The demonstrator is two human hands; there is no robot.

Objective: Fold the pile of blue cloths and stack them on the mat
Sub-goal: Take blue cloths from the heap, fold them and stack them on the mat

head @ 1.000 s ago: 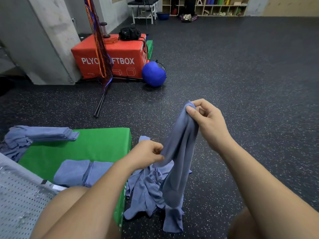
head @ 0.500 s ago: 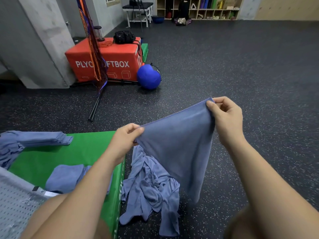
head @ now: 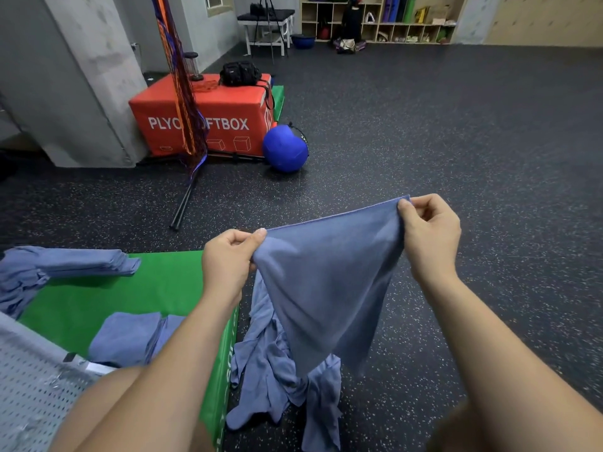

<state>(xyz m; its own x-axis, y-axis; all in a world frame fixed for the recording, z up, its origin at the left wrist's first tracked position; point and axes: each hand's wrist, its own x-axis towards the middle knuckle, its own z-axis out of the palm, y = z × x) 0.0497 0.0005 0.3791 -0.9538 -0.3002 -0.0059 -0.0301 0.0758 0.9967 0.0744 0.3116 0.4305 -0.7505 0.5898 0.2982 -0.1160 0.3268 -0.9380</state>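
Two hands are working here, and both are pinching one blue cloth (head: 326, 288) by its top edge. The left hand (head: 228, 259) is gripping one corner between thumb and curled fingers, and the right hand (head: 430, 236) is gripping the other corner the same way, held higher. The cloth is hanging spread between them in the air, above the floor and just right of the mat, its lower end trailing to a point.

One crumpled pile (head: 280, 380) of blue cloths is lying on the dark floor against the right edge of the single green mat (head: 107, 298) (how many cloths are in it cannot be told). The hanging cloth is covering the pile's upper middle. On the mat two groups of folded cloths are sitting well apart: a near stack (head: 127, 337), partly hidden by the left forearm, and a far stack (head: 85, 261) at the mat's back left corner, with loose blue fabric drooping off its left end.

Farther off, one red box (head: 225, 122) is standing beside a grey pillar (head: 81, 79), with one blue ball (head: 285, 148) touching its right side and one black bag (head: 239, 73) on top. An orange net (head: 181, 86) is hanging across the box's lettering.
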